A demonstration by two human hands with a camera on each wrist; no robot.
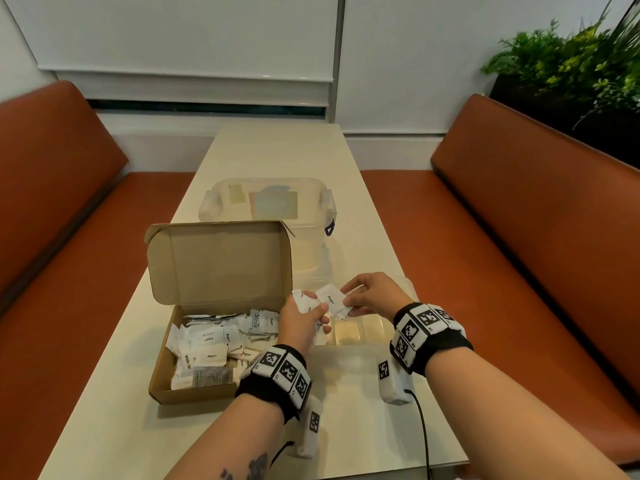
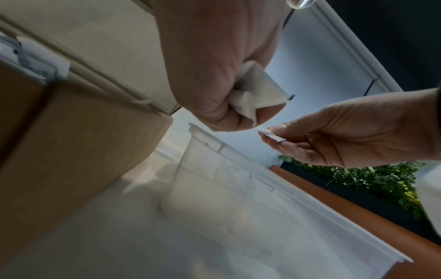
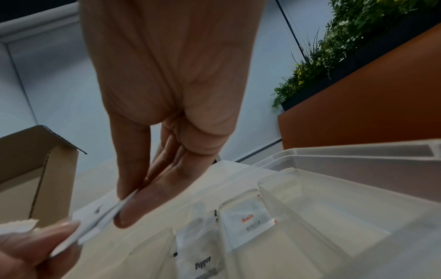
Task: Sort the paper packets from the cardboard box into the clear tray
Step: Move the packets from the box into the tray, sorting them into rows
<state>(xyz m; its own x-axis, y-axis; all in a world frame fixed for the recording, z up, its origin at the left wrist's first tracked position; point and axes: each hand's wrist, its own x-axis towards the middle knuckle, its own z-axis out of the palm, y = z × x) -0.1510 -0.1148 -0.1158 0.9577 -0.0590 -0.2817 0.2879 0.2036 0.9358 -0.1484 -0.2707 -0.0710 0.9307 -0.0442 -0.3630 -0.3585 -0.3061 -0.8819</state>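
A cardboard box (image 1: 194,341) of paper packets sits open at left; the left hand (image 1: 299,318) clutches a crumpled bunch (image 1: 304,299) while the right hand (image 1: 372,294) pinches a Pepper packet (image 1: 331,301) above the clear tray (image 1: 349,332). Light, flimsy paper, probably best pinched at an edge.

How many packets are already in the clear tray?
2 visible: a Pepper packet in one compartment, a Salt packet in the next. The clear tray is partly out of view, so more may hide.

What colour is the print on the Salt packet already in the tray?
Red-orange lettering on the white Salt packet; the right wrist view shows it best.
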